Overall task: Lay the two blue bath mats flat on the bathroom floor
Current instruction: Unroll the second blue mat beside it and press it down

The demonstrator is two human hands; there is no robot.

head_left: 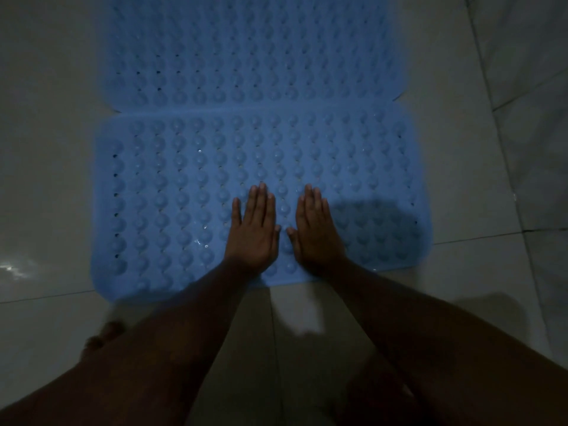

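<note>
Both hands are down on the near blue bath mat (172, 195), which fills the middle of the frame, spread out on the pale tiled floor (46, 179). The left hand (252, 232) lies palm-down, fingers straight and close together, thumb out to the side, pressing on the mat and gripping nothing. Just beside it, the right hand (316, 232) does the same: flat, fingers extended, nothing held. The thumbs nearly meet, with a narrow strip of mat showing between the hands. They sit toward the mat's lower edge, a little right of its centre.

The far blue bath mat (246, 56) stretches across the upper part of the frame, also lying flat. Its near edge meets the near mat's far edge; whether one overlaps the other I cannot tell. Rows of round bumps and small holes cover both mats. A dark shadow (375, 222) falls on the near mat, right of the right hand.
</note>
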